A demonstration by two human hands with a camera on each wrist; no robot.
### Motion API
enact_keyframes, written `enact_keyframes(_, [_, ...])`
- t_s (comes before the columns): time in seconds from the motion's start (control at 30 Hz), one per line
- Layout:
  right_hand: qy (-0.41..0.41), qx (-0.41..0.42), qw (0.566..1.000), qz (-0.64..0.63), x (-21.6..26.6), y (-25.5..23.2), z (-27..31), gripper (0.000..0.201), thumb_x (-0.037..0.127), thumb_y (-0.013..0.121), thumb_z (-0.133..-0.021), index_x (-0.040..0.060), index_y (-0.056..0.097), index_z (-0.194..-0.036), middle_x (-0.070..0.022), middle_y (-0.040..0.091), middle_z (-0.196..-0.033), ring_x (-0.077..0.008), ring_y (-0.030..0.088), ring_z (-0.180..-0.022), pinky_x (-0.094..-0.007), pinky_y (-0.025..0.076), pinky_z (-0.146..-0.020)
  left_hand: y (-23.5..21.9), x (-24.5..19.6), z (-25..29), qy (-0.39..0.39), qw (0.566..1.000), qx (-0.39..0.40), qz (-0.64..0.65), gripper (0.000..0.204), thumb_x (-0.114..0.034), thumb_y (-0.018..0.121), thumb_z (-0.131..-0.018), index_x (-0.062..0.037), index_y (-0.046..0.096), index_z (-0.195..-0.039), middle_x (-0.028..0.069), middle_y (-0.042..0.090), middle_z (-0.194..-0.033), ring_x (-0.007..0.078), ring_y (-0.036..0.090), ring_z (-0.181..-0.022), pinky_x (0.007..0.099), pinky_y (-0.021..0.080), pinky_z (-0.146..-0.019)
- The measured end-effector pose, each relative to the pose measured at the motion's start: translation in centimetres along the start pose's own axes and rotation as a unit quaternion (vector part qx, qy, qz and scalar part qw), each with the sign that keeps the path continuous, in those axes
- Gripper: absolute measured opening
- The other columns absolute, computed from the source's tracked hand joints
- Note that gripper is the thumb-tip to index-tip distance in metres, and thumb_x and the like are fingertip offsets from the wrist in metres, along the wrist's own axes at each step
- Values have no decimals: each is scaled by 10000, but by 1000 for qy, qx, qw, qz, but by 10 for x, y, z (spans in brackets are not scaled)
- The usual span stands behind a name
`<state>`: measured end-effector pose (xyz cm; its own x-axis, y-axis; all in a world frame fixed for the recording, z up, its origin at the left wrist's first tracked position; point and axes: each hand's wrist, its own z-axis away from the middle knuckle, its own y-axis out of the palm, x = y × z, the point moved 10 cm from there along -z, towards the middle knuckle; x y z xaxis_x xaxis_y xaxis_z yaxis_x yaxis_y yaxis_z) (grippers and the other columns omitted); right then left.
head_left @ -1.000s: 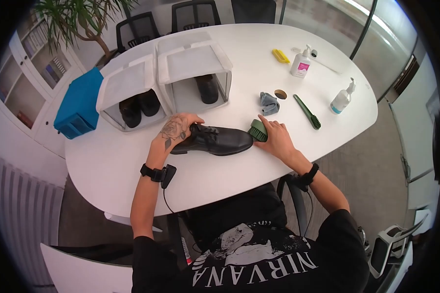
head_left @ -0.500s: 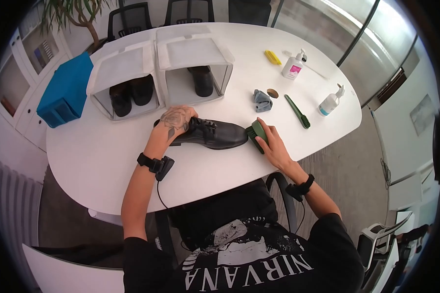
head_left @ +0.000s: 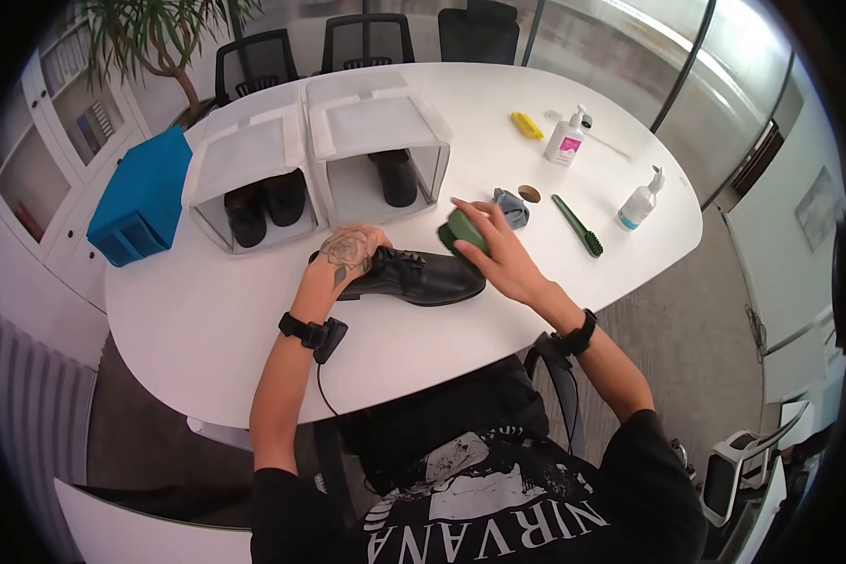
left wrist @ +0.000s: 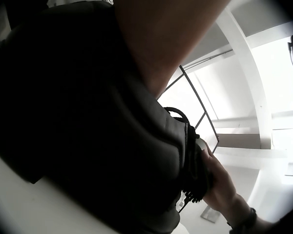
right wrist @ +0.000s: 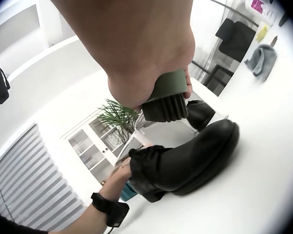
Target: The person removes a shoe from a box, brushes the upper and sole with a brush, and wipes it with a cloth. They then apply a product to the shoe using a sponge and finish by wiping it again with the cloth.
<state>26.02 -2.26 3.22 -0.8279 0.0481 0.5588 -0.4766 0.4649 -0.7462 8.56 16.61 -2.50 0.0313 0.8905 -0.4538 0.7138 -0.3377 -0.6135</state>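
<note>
A black lace-up dress shoe (head_left: 437, 280) lies on the white table with its toe to the right. My left hand (head_left: 350, 252) grips it at the heel end, around the opening, and its fingertips are largely hidden. In my right hand (head_left: 506, 254) is a green brush (head_left: 461, 230), pinched between thumb and fingers. The right wrist view shows the brush's dark bristles (right wrist: 165, 108) pointing down, a little above the shoe's upper (right wrist: 185, 163).
Two white shoe boxes (head_left: 254, 160) with dark shoes inside stand behind the left hand, beside a blue case (head_left: 141, 193). Toward the right lie a grey cloth (head_left: 511, 209), a long green brush (head_left: 578, 226), a yellow item (head_left: 526, 125) and two pump bottles (head_left: 566, 139).
My right hand has carried the green brush from the toe tip up and leftward, over the far side of the toe. The left hand keeps its hold on the shoe.
</note>
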Motion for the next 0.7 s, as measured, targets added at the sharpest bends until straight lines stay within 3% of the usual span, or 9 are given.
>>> enact_keyframes(0.13, [17, 83, 996, -39, 14, 30, -17, 794, 185, 736, -989, 85, 346, -1673, -224, 478, -1446, -392, 551, -1331, -460, 460, -1122, -4, 7, 9, -31, 999, -6, 43, 282, -90, 789, -944, -31, 681, -1197, 113, 738, -1205, 300, 694, -1160, 364, 549, -1042])
enact_keyframes(0.17, [7, 105, 994, -23, 9, 36, -20, 816, 59, 758, -891, 49, 401, -1624, -213, 524, -1407, -394, 552, -1316, -447, 463, -1122, -1, 11, 10, -31, 998, 4, 45, 303, -93, 794, -941, -34, 681, -1215, 118, 736, -1232, 300, 693, -1173, 364, 550, -1046])
enact_keyframes(0.23, [-68, 126, 990, 11, 10, 36, -27, 779, 11, 733, -832, 30, 456, -1560, -204, 552, -1378, -402, 553, -1293, -458, 451, -1139, 6, 18, 8, -32, 998, 24, 50, 344, -98, 803, -935, -40, 681, -1252, 127, 732, -1287, 300, 691, -1199, 364, 551, -1053])
enact_keyframes(0.3, [-124, 131, 982, 63, 14, 28, -26, 725, -82, 678, -741, 53, 554, -1443, -152, 603, -1363, -394, 505, -1354, -491, 414, -1191, -1, 7, 6, 8, 1000, -13, 17, 261, -92, 762, -949, -65, 675, -1193, 79, 726, -1178, 250, 695, -1118, 329, 552, -1007])
enact_keyframes(0.47, [-171, 127, 959, 188, 30, 18, -9, 755, -111, 687, -731, 195, 614, -1417, -74, 557, -1481, -376, 430, -1439, -534, 408, -1202, -16, -67, -26, 137, 968, -23, -207, 87, -85, 641, -963, -134, 588, -1011, -1, 540, -892, 122, 603, -877, 243, 505, -869])
enact_keyframes(0.53, [-204, 102, 934, 275, 39, 15, -2, 754, -109, 699, -741, 203, 615, -1423, -70, 547, -1494, -365, 437, -1436, -513, 434, -1191, -14, -66, -27, 154, 962, -45, -222, 88, -86, 615, -962, -147, 553, -974, -2, 471, -854, 102, 564, -833, 232, 486, -841])
enact_keyframes(0.63, [-158, 153, 926, 307, 22, 25, -3, 764, -101, 719, -755, 201, 598, -1447, -91, 533, -1529, -392, 516, -1390, -473, 513, -1119, -2, -49, -23, 115, 963, -14, -244, 78, -87, 605, -969, -148, 557, -973, -9, 482, -860, 103, 584, -851, 246, 496, -849])
enact_keyframes(0.7, [-81, 215, 932, 279, 15, 30, -3, 756, -118, 696, -761, 186, 591, -1445, -97, 498, -1575, -401, 569, -1337, -463, 555, -1053, 5, -19, -6, 102, 984, -57, -135, 66, -88, 609, -965, -139, 570, -980, -11, 523, -890, 106, 622, -921, 251, 505, -894])
